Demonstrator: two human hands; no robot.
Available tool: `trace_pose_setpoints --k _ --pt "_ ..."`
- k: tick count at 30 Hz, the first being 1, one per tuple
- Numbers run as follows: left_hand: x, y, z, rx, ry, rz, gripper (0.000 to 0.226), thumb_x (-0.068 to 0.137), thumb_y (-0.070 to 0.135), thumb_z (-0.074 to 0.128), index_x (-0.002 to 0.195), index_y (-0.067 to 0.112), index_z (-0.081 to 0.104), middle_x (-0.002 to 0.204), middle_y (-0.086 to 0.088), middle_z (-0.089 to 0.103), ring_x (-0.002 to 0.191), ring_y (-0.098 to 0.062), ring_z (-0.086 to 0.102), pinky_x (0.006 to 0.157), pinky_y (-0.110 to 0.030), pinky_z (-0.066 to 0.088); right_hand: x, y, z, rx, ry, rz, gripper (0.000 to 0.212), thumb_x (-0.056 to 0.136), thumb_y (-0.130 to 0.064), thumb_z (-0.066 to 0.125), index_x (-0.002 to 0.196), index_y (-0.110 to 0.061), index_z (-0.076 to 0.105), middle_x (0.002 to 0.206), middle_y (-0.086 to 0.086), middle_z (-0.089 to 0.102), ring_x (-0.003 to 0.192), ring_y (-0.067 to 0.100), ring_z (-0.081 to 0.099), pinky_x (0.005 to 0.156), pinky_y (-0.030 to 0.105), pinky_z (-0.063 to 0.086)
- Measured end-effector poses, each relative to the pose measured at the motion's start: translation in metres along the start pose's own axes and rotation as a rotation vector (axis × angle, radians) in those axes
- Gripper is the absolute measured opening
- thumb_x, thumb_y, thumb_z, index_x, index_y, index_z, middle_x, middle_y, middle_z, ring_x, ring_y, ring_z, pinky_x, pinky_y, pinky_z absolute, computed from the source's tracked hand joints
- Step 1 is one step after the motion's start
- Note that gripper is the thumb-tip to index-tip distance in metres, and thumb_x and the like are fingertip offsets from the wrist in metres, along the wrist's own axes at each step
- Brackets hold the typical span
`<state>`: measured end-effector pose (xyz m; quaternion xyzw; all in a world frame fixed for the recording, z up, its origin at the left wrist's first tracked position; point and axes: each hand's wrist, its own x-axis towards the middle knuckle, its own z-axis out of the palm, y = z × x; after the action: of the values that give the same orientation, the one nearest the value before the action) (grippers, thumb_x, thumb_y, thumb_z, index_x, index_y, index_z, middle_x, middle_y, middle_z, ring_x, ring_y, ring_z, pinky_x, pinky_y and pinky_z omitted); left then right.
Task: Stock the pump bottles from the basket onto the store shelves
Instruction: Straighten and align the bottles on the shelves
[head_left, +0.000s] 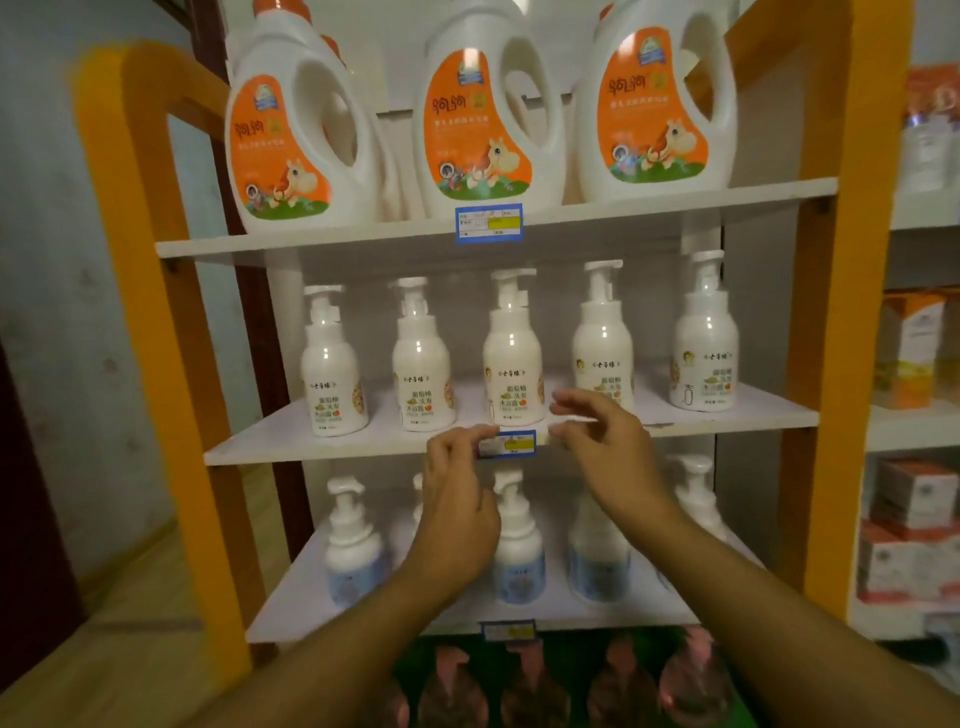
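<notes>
Now both hands fuss with the price tag (506, 444) at six o'clock under five pump bottles (513, 358). Left hand (457, 499) fingers pinch it; right hand (602, 441) fingers hang loose, holding nothing. Next, probably fetch another bottle.

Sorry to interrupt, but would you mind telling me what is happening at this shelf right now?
A person is at a store shelf unit with both hands raised to the front edge of the middle shelf. The left hand pinches the price tag there, and the right hand hovers beside it with fingers loosely spread, holding nothing. Five pump bottles stand in a row on that shelf, with more below and big jugs above.
</notes>
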<state>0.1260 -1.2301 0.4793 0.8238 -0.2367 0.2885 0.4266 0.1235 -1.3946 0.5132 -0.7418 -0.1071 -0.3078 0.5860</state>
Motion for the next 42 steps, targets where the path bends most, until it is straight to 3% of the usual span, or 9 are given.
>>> trace_pose_setpoints --k 5,8,13,20,23,30,35,39,42 --pt "-0.042 -0.048 0.034 -0.008 -0.133 -0.200 0.038 0.081 0.000 0.046 0.118 0.011 0.046 0.118 -0.007 0.047 0.110 -0.018 0.050 0.097 -0.030 0.044 -0.047 0.062 0.013 -0.096 -0.168 0.129 0.027 0.091 -0.003 0.051 0.088 -0.027 0.063 0.087 -0.004 0.069 0.079 0.015 0.066 0.072 0.022 0.051" --pt "-0.054 -0.061 0.047 -0.099 -0.258 -0.341 0.037 0.084 -0.008 0.047 0.112 0.016 0.043 0.109 0.000 0.044 0.117 -0.017 0.044 0.087 -0.014 0.038 -0.065 0.099 0.026 -0.211 -0.280 0.255 0.020 0.093 -0.007 0.049 0.105 -0.019 0.059 0.105 0.000 0.061 0.099 0.014 0.057 0.079 0.010 0.043" --pt "-0.052 -0.068 0.058 -0.237 -0.424 -0.397 0.045 0.090 -0.012 0.039 0.126 0.015 0.030 0.116 0.007 0.040 0.112 0.007 0.041 0.085 0.001 0.034 -0.079 0.121 0.043 -0.217 -0.347 0.312 0.040 0.092 -0.002 0.045 0.129 -0.015 0.043 0.117 0.003 0.054 0.103 0.014 0.052 0.085 0.025 0.044" --pt "-0.052 -0.098 0.058 -0.187 -0.497 -0.434 0.080 0.080 -0.019 0.042 0.133 0.033 0.013 0.146 -0.001 0.025 0.142 -0.025 0.020 0.115 -0.048 0.025 -0.082 0.138 0.055 -0.146 -0.286 0.307 0.048 0.091 -0.001 0.045 0.137 -0.015 0.040 0.127 0.001 0.052 0.110 0.013 0.052 0.090 0.024 0.046" --pt "-0.053 -0.090 0.057 -0.163 -0.528 -0.430 0.083 0.082 -0.015 0.044 0.140 0.033 0.010 0.150 0.000 0.024 0.141 -0.022 0.021 0.115 -0.047 0.025 -0.084 0.142 0.052 -0.134 -0.294 0.323 0.055 0.089 0.003 0.046 0.140 -0.015 0.037 0.138 0.003 0.049 0.124 0.018 0.050 0.101 0.030 0.045" --pt "-0.055 -0.090 0.055 -0.137 -0.566 -0.431 0.085 0.085 -0.012 0.044 0.139 0.038 0.003 0.154 -0.001 0.019 0.142 -0.023 0.021 0.115 -0.046 0.025 -0.086 0.140 0.051 -0.137 -0.323 0.320 0.060 0.087 0.004 0.048 0.141 -0.017 0.034 0.140 0.002 0.048 0.127 0.018 0.048 0.096 0.022 0.041" --pt "-0.052 -0.095 0.057 -0.103 -0.499 -0.548 0.080 0.086 -0.006 0.044 0.148 0.019 0.000 0.157 -0.004 0.013 0.143 -0.024 0.018 0.115 -0.046 0.026 -0.090 0.133 0.048 -0.103 -0.330 0.317 0.059 0.089 0.002 0.050 0.141 -0.018 0.031 0.124 -0.010 0.042 0.115 0.006 0.043 0.092 0.019 0.038" --pt "-0.053 -0.101 0.053 -0.052 -0.448 -0.583 0.068 0.088 0.001 0.047 0.146 0.019 0.016 0.153 -0.004 0.027 0.138 -0.024 0.029 0.111 -0.046 0.034 -0.096 0.137 0.042 -0.160 -0.249 0.269 0.050 0.091 -0.001 0.050 0.137 -0.018 0.039 0.125 -0.011 0.044 0.113 0.006 0.044 0.089 0.014 0.039" --pt "-0.061 -0.101 0.051 0.029 -0.438 -0.476 0.049 0.087 0.000 0.048 0.131 0.019 0.041 0.135 -0.003 0.044 0.122 -0.020 0.044 0.099 -0.036 0.047 -0.108 0.141 0.039 -0.194 -0.231 0.215 0.031 0.091 -0.002 0.051 0.121 -0.010 0.053 0.121 0.000 0.055 0.104 0.007 0.052 0.069 0.001 0.044"
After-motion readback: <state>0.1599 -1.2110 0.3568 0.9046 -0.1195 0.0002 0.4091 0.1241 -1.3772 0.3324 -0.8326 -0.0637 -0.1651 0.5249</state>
